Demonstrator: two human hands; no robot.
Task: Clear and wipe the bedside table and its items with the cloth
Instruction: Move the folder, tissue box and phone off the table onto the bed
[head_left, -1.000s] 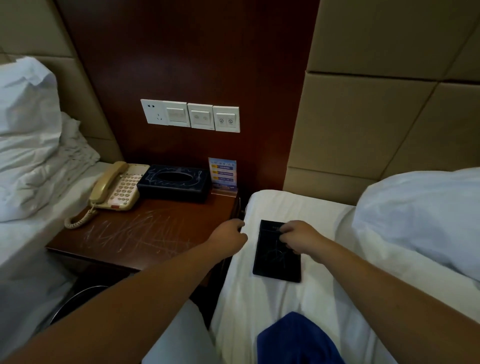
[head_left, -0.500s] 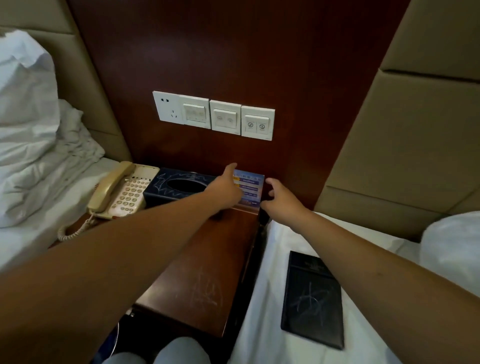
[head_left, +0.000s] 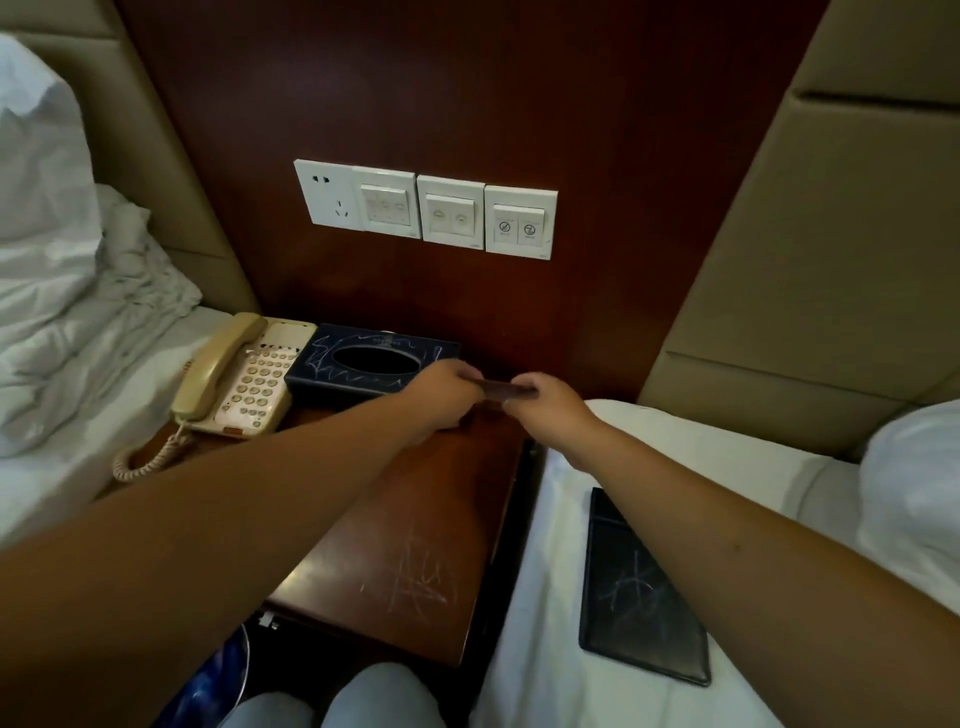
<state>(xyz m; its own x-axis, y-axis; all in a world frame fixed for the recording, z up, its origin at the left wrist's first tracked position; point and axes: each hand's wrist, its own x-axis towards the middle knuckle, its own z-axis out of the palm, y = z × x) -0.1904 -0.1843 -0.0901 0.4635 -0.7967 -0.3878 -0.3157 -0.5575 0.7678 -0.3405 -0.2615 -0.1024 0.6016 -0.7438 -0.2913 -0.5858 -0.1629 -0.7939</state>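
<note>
A dark tissue box (head_left: 363, 370) is seen at the far edge of the tabletop (head_left: 415, 545), against the wood wall panel; its oval opening shows only darkness, and nothing can be made out inside. A beige telephone (head_left: 239, 382) is set just left of it. A thin card (head_left: 493, 388), seen edge-on, is pinched between the left hand (head_left: 441, 395) and the right hand (head_left: 545, 410), just right of the box above the far tabletop. A black folder (head_left: 641, 592) is laid flat on the bed (head_left: 545, 597) to the right, near the right forearm.
</note>
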